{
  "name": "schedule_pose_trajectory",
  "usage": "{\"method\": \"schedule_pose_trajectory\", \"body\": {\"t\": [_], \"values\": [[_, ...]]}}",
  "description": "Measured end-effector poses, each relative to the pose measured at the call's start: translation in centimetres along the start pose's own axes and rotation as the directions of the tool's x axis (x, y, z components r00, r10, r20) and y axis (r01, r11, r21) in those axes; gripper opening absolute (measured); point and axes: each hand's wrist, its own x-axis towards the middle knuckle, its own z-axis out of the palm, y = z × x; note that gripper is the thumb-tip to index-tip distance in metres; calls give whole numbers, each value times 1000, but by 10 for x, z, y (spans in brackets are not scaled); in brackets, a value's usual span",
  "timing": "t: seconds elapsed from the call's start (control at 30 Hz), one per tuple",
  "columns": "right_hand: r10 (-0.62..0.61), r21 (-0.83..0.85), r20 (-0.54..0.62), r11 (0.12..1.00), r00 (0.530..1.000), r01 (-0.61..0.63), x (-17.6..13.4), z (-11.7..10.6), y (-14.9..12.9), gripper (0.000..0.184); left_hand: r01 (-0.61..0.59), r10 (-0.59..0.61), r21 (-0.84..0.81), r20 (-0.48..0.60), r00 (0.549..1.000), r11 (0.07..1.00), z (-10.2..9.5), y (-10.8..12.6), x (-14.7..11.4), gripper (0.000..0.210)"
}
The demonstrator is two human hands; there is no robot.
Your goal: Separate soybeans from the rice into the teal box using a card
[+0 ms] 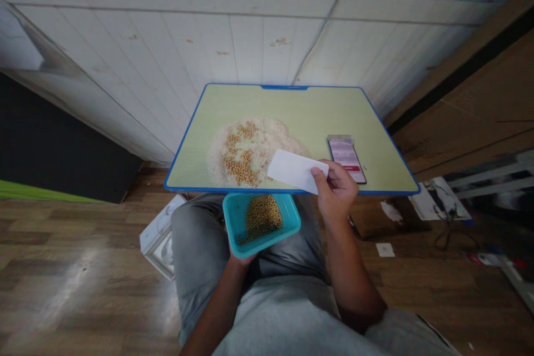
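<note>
Between thumb and fingers, my right hand (337,189) pinches a white card (294,169) over the near part of the table. The card's left end reaches the edge of a spread of white rice grains (275,132). Round yellow soybeans (242,169) lie in clusters among the rice. Below the table's front edge, my left hand (242,259) supports a turquoise plastic basket (292,225) from underneath, its fingers mostly hidden. More soybeans (262,214) are heaped inside, toward the right and back of the basket.
The low table (325,108) has a pale green top and blue rim, close to a white panelled wall (200,39). A phone (347,160) lies on its right side. Boxes (161,239) stand on the wooden floor at left; cardboard (471,105) leans at right.
</note>
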Motion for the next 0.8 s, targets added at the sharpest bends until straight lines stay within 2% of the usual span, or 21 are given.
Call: {"method": "schedule_pose_trajectory", "body": {"t": [0.17,0.3,0.47,0.6,0.73,0.8], "values": [[-2,-25,-9,1000,1000,2,0,1,-3,25,8,-9,-20,-49,999,1000,-6,1,-2,86],[23,0,38,1000,999,-23,0,1,-4,25,5,-6,-17,-50,999,1000,-8,2,-3,89],[32,15,103,999,994,-34,-2,1,-2,20,10,-10,-36,-6,1000,999,1,1,1,86],[37,8,129,999,991,-38,-2,1,-3,21,-4,5,-40,23,1000,999,9,-1,5,93],[35,44,170,998,985,-43,-2,0,-7,18,0,1,-30,24,1000,1000,10,-1,6,95],[37,54,153,997,988,-46,-1,0,-8,18,11,-11,-26,20,1000,1000,9,-1,6,93]]}}
